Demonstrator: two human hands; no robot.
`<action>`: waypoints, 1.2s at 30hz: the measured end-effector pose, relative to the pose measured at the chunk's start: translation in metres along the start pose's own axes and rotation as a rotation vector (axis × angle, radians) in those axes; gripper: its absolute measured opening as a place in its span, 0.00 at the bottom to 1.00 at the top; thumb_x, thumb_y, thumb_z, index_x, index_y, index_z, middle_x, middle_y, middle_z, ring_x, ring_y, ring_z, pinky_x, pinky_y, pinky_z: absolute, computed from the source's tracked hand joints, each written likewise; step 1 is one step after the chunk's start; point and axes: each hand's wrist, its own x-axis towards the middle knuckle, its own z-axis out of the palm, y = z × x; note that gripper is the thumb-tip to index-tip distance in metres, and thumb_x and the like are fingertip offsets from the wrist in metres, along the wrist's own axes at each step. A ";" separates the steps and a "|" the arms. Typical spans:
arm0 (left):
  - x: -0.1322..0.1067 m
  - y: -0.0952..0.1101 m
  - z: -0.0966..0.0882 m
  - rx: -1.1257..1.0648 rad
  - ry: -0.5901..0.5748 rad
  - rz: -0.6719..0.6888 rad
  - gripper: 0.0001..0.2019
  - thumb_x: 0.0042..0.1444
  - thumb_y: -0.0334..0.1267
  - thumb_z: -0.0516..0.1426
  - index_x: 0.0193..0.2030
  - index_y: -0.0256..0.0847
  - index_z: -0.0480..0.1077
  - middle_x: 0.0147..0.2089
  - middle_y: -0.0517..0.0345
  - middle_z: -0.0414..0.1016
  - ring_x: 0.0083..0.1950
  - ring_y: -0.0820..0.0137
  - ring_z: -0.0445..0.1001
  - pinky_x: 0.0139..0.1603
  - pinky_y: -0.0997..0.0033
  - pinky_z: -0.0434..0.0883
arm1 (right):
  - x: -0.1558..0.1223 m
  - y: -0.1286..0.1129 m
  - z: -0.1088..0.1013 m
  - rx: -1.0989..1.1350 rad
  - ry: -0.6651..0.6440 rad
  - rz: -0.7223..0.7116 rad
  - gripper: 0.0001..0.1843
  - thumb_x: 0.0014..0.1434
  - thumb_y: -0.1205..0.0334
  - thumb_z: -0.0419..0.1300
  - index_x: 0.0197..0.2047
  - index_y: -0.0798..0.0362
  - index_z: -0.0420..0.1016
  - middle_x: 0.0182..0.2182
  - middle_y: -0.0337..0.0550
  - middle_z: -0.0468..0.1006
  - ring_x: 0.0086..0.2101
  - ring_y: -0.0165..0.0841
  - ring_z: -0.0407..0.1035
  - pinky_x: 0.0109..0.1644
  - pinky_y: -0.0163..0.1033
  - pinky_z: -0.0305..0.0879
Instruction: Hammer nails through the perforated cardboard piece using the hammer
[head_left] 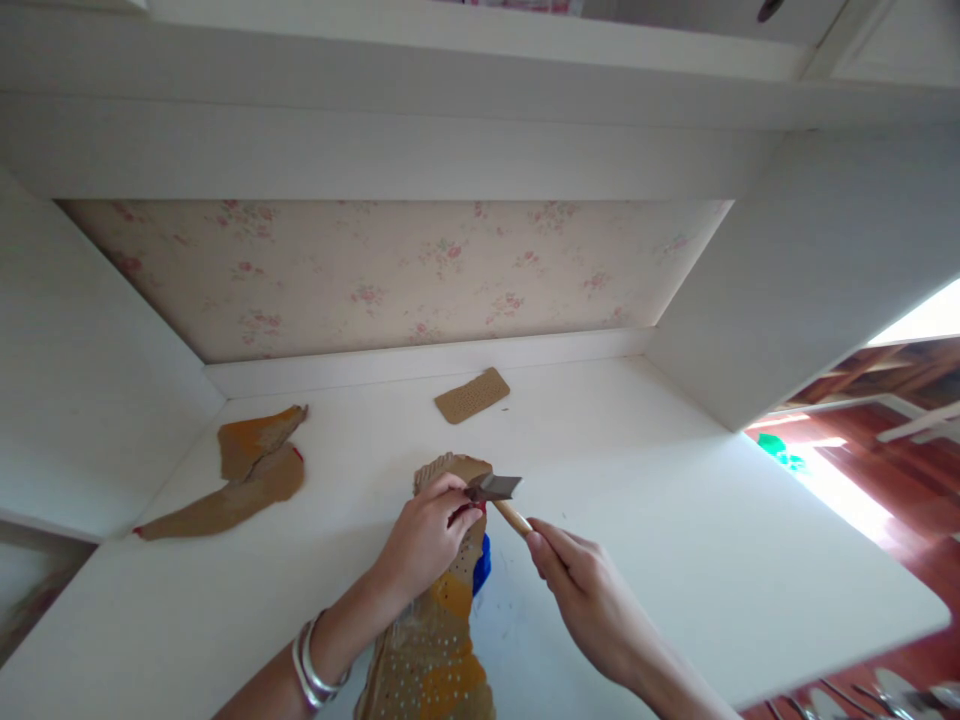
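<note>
My right hand (577, 580) is closed around the wooden handle of a hammer (513, 518). The metal head is beside my left fingertips, over the far end of a long cardboard piece (450, 650). That cardboard has many small holes and orange paint patches. My left hand (427, 530) rests above it, thumb and fingers pinched together. Whatever they hold is too small and too hidden by the hammer head to name. A blue patch (482, 565) shows at the cardboard's right edge.
A small perforated cardboard rectangle (472, 396) lies near the back of the white tabletop (637, 500). Torn, partly orange cardboard scraps (255, 470) lie at the left. White panels (810, 240) stand at both sides, and a shelf (420, 60) spans overhead.
</note>
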 end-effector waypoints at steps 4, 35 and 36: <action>0.000 -0.001 0.001 0.023 -0.001 -0.005 0.06 0.62 0.37 0.58 0.35 0.44 0.75 0.41 0.60 0.73 0.40 0.70 0.74 0.43 0.71 0.70 | 0.002 -0.002 -0.005 -0.006 -0.004 0.010 0.20 0.71 0.50 0.43 0.32 0.49 0.65 0.24 0.34 0.68 0.25 0.29 0.61 0.30 0.32 0.59; 0.000 -0.005 0.009 -0.042 0.113 -0.015 0.35 0.47 0.35 0.68 0.60 0.50 0.60 0.58 0.53 0.67 0.59 0.57 0.68 0.58 0.54 0.68 | 0.025 -0.027 -0.035 -0.335 -0.137 -0.134 0.20 0.71 0.52 0.43 0.37 0.48 0.71 0.27 0.38 0.75 0.25 0.32 0.67 0.30 0.36 0.61; 0.000 -0.006 0.009 -0.043 0.112 -0.007 0.35 0.46 0.35 0.68 0.60 0.51 0.60 0.58 0.53 0.67 0.60 0.57 0.67 0.59 0.54 0.67 | 0.024 -0.027 -0.035 -0.327 -0.125 -0.136 0.19 0.71 0.52 0.43 0.36 0.48 0.71 0.26 0.38 0.75 0.25 0.31 0.66 0.30 0.35 0.61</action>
